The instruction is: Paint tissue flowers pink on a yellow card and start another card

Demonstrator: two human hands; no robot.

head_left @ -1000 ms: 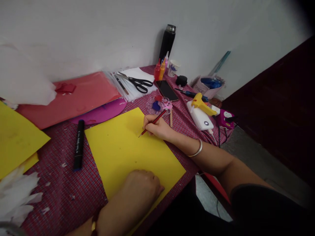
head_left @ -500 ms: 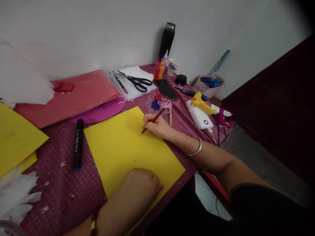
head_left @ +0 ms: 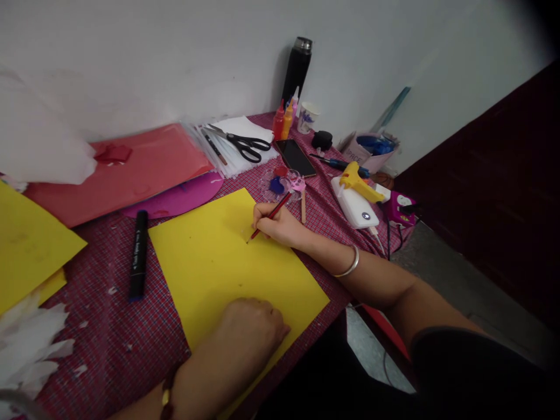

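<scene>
My right hand (head_left: 276,223) pinches a red and black pencil (head_left: 282,204), its point down at the surface of a yellow sheet of paper (head_left: 205,256). Small dark marks dot the sheet. Near the sheet's lower edge my left hand (head_left: 251,329) rests on the paper, fingers curled in like a loose fist; the fingertips are hidden under it, and nothing shows in its grip. To the left of the sheet lies a black marker (head_left: 139,256) on the checked tablecloth (head_left: 109,338).
Behind the sheet are a red folder (head_left: 153,166), black-handled scissors (head_left: 245,146), a phone (head_left: 296,157) and a paint palette (head_left: 277,184). A yellow glue gun (head_left: 359,184) lies on a white power bank (head_left: 354,204) at right. Paint bottles (head_left: 286,122) and a black flask (head_left: 297,70) stand by the wall.
Almost nothing differs. The pencil's upper end has dipped slightly to the left in my right hand, while its point stays at about the same spot on the paper.
</scene>
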